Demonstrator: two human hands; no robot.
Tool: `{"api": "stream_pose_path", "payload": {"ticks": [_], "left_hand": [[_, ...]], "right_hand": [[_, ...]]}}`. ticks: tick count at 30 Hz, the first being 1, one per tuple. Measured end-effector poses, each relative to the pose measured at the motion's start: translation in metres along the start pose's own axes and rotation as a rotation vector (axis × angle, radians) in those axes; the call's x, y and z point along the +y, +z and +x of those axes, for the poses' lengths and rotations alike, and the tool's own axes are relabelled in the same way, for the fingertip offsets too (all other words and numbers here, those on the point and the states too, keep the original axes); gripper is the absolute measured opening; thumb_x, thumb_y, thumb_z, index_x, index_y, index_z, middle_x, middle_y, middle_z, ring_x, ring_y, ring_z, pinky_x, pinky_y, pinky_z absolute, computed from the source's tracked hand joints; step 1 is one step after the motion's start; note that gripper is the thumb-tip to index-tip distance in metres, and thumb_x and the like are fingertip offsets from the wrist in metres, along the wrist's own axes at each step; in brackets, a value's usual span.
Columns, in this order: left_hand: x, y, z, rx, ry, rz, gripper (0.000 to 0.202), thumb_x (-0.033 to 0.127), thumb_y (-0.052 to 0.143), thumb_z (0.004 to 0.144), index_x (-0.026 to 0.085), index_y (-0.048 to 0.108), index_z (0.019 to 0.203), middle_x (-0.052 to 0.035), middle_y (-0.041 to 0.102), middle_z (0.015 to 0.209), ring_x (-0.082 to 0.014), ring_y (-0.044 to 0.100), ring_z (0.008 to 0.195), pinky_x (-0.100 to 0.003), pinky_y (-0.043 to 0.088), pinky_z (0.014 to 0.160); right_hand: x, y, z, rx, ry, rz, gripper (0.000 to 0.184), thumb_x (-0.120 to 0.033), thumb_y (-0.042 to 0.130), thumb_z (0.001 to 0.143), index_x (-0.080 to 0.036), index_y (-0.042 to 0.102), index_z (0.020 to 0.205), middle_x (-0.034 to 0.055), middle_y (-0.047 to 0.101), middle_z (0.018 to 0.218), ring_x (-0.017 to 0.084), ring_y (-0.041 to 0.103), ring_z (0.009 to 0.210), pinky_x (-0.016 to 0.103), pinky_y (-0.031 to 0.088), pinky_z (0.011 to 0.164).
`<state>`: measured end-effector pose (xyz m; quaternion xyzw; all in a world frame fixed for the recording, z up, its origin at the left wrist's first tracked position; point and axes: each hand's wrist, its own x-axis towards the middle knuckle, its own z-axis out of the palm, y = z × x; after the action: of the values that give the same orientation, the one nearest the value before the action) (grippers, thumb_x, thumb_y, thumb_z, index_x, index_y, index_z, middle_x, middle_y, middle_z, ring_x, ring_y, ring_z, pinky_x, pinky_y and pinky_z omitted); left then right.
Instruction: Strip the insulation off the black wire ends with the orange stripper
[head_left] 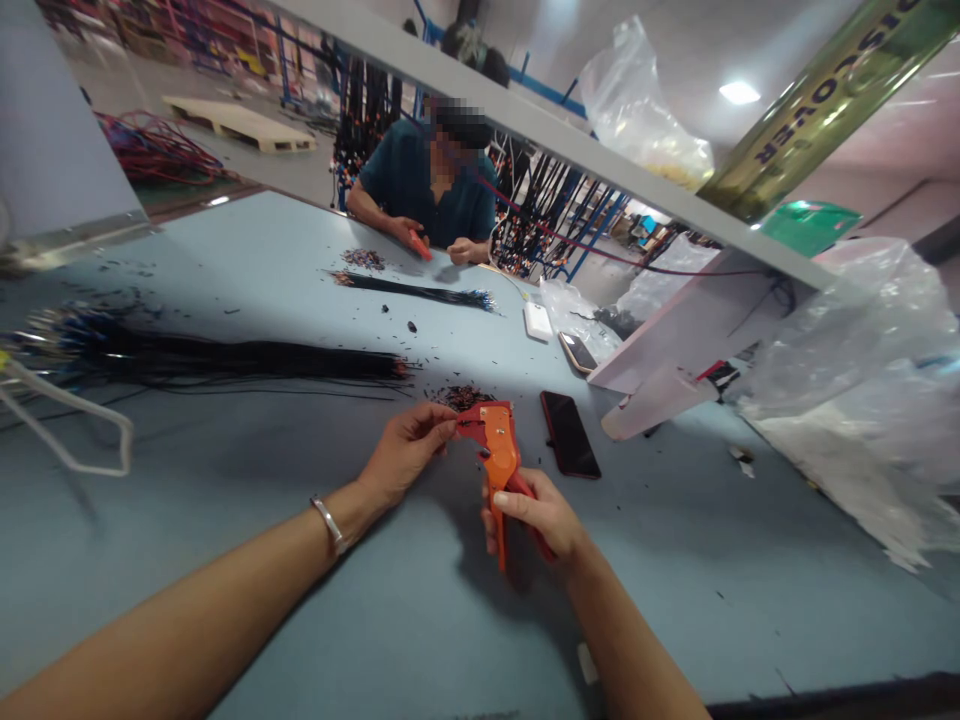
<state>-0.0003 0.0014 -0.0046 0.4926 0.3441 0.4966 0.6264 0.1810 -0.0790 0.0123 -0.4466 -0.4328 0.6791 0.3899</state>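
1. An orange wire stripper (pixel 496 445) is held upright just above the blue table (pixel 315 300), close in front of the person.
2. Its handles are wrapped by the right hand (pixel 536 515), whose fingers are closed tightly around them.
3. The head of the tool is touched by the left hand (pixel 405 450); the fingertips are pressed together there, and whether a wire is pinched between them cannot be told.
4. A silver bracelet (pixel 328 522) is worn on the left wrist.
5. A black phone (pixel 570 433) is laid flat just beside the tool, to its right.
6. A small pile of scraps (pixel 465 396) is seen just behind the tool's head.
7. A long bundle of black wires (pixel 225 360) is stretched across the table to the left.
8. A co-worker (pixel 431 185) is seated at the far side.
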Motion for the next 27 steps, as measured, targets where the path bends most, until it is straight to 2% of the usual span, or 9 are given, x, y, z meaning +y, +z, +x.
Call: {"api": "stream_pose_path", "payload": {"ticks": [8, 27], "left_hand": [[0.0034, 0.0001, -0.0024, -0.004, 0.018, 0.060, 0.019, 0.034, 0.068, 0.074, 0.016, 0.065, 0.078, 0.0025, 0.060, 0.064, -0.0082, 0.048, 0.055, -0.021, 0.040, 0.055], [0.0078, -0.0008, -0.0042, 0.010, 0.070, 0.083, 0.015, 0.030, 0.068, 0.073, 0.015, 0.065, 0.071, 0.0012, 0.062, 0.062, -0.0092, 0.049, 0.055, -0.022, 0.041, 0.057]], "right_hand": [[0.0039, -0.0055, 0.0026, -0.062, 0.012, 0.054, 0.034, -0.037, 0.075, 0.068, -0.011, 0.060, 0.085, 0.0041, 0.065, 0.065, 0.017, 0.064, 0.050, 0.028, 0.053, 0.046], [0.0078, 0.0005, 0.0030, -0.073, 0.014, 0.067, 0.035, -0.039, 0.075, 0.068, -0.013, 0.055, 0.081, 0.0011, 0.061, 0.060, 0.015, 0.060, 0.046, 0.024, 0.049, 0.041]]}}
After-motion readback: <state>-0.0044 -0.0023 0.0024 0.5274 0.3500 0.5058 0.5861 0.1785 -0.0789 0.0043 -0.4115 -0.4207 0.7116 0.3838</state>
